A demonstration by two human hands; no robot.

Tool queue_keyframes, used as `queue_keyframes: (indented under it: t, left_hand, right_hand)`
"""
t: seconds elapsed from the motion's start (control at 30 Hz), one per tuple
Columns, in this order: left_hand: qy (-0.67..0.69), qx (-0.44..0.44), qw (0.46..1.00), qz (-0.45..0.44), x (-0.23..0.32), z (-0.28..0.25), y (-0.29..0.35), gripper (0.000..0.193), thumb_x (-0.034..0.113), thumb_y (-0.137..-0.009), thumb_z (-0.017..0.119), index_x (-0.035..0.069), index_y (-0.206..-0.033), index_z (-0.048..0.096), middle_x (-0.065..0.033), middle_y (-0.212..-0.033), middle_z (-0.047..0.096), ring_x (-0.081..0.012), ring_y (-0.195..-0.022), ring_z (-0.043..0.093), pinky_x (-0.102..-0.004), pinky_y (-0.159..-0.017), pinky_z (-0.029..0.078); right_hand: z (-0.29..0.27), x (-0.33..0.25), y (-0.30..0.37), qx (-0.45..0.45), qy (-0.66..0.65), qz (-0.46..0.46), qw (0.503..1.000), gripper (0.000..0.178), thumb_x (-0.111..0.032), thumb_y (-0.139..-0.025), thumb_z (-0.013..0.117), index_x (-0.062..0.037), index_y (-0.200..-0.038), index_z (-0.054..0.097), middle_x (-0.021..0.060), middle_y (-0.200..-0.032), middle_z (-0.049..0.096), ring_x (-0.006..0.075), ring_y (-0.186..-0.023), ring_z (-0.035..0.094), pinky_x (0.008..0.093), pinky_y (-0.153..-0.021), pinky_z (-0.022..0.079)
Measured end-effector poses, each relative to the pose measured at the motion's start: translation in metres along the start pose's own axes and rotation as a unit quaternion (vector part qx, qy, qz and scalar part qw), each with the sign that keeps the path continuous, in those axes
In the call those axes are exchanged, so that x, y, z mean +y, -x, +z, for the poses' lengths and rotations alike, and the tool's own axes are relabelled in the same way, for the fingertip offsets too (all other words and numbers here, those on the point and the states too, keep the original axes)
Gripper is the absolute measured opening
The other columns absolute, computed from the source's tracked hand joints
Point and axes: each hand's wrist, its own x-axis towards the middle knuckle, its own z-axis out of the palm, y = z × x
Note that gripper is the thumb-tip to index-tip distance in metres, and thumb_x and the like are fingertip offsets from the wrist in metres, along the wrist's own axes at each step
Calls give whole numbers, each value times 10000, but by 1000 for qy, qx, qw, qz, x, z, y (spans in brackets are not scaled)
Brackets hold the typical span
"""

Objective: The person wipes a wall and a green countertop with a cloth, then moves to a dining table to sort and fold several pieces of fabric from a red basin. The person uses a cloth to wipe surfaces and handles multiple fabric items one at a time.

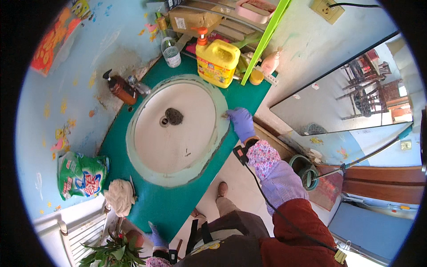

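My right hand, in a purple glove, is at the right rim of a white oval sink. Its fingers are bent together at the pale green rim, over a small greyish bit I cannot make out. At the near edge of the green countertop rests my left hand, also gloved, fingers stretched out and nothing seen in them. Inside the basin, a dark scouring ball lies beside the drain hole. A dark mark shows lower on the basin's wall.
Behind the sink stand a yellow jug with a red pump and a clear bottle. Left are a brown pump bottle, a green detergent bag and a beige cloth. A mirror hangs right; a potted plant stands near-left.
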Motion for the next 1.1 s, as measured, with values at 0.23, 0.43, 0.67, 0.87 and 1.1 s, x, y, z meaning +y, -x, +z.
queue_keyframes:
  t: [0.23,0.43,0.67,0.87,1.1]
  left_hand:
    - [-14,145,988,-51,-6,1,-2,856,451,-890,701,156,-1530,214,-131,-1494,382,-314,-1258,468,-517,-1026,425]
    - [-91,145,984,-38,-5,2,-11,909,454,-883,707,165,-1542,152,-120,-1466,420,-304,-1223,496,-499,-1015,436]
    - [-195,203,955,-90,-9,-2,-27,1001,559,-865,667,142,-1553,72,-153,-1432,470,-322,-1229,503,-492,-1010,434]
    - [-124,187,973,-49,-24,-24,-32,1128,661,-840,621,99,-1558,-44,-198,-1454,450,-360,-1273,484,-512,-1019,426]
    - [-129,321,938,0,-10,28,-9,759,522,-902,642,3,-1414,430,-178,-1215,624,-311,-945,642,-444,-810,544]
  right_hand:
    - [-2,57,-74,126,-105,156,974,153,-135,-824,628,-104,-939,723,148,-840,669,325,-767,662,395,-639,521]
    - [-16,30,-36,69,-21,218,973,205,-284,-880,601,-151,-945,743,175,-898,676,352,-812,663,436,-695,521]
    - [-27,53,-25,105,-15,178,978,178,-168,-834,622,-91,-938,743,194,-913,680,377,-850,659,443,-737,516]
    - [-29,106,-58,141,-53,286,946,212,-114,-853,583,-59,-997,728,211,-958,673,368,-879,668,433,-753,526]
    - [-61,152,-83,-6,-45,224,973,246,-173,-883,609,-9,-1051,684,213,-957,690,320,-892,689,381,-744,525]
